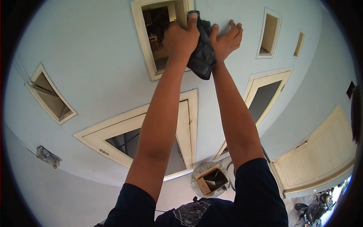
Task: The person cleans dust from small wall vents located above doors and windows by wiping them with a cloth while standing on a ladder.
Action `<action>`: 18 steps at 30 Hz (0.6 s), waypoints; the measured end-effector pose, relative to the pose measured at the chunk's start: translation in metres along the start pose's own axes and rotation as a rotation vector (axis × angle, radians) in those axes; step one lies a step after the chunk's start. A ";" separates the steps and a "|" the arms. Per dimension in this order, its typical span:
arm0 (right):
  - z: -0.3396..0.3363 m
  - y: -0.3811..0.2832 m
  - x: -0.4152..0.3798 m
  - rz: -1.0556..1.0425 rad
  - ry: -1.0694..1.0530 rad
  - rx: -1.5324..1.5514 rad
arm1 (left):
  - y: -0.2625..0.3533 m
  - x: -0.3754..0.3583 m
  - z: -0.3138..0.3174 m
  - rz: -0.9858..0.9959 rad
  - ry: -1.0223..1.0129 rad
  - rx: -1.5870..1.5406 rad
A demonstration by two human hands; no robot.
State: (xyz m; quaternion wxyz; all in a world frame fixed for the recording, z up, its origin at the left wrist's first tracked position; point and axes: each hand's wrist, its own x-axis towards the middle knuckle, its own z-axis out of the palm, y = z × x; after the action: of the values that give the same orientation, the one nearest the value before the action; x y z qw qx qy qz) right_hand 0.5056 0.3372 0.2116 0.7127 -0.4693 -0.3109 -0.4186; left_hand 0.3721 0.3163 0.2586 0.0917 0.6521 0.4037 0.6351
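Up by the cream window frame's [145, 45] edge, my left hand [180, 39] grips a soft, light black cloth [202, 53] w/ right hand [227, 39] spread flat beside it, best bunched mid-fold.

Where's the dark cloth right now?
Top centre of the head view: the dark cloth is held between the left hand and right hand, beside the window frame.

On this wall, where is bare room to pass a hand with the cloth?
Bare wall lies left of the left hand, between the top window frame and the slanted window. Another patch lies right of the right hand, before the narrow window. Around the dark cloth, both hands crowd together.
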 end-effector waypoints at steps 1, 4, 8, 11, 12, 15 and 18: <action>0.000 -0.001 0.000 0.005 0.010 -0.002 | 0.004 0.003 -0.006 -0.005 0.004 0.005; -0.003 -0.004 0.001 0.010 0.008 -0.006 | 0.011 0.003 -0.021 0.002 -0.143 0.030; 0.000 -0.003 0.005 0.002 0.022 -0.005 | 0.022 -0.005 -0.041 0.175 -0.190 0.257; -0.007 -0.001 -0.002 -0.008 -0.006 -0.034 | 0.012 -0.007 -0.042 0.374 -0.150 0.233; -0.009 -0.004 -0.001 0.011 -0.025 -0.020 | 0.007 -0.007 -0.038 0.457 -0.108 0.202; -0.010 -0.011 0.004 0.030 -0.042 0.010 | -0.005 0.002 -0.020 0.523 -0.037 0.139; -0.012 -0.009 -0.001 0.033 -0.060 -0.002 | -0.009 -0.005 -0.010 0.506 0.087 -0.018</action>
State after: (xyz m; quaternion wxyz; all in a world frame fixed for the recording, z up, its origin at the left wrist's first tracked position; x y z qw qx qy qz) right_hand 0.4978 0.3245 0.2095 0.7094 -0.4876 -0.3238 -0.3927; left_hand 0.3603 0.3153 0.2504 -0.0816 0.7036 0.2255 0.6689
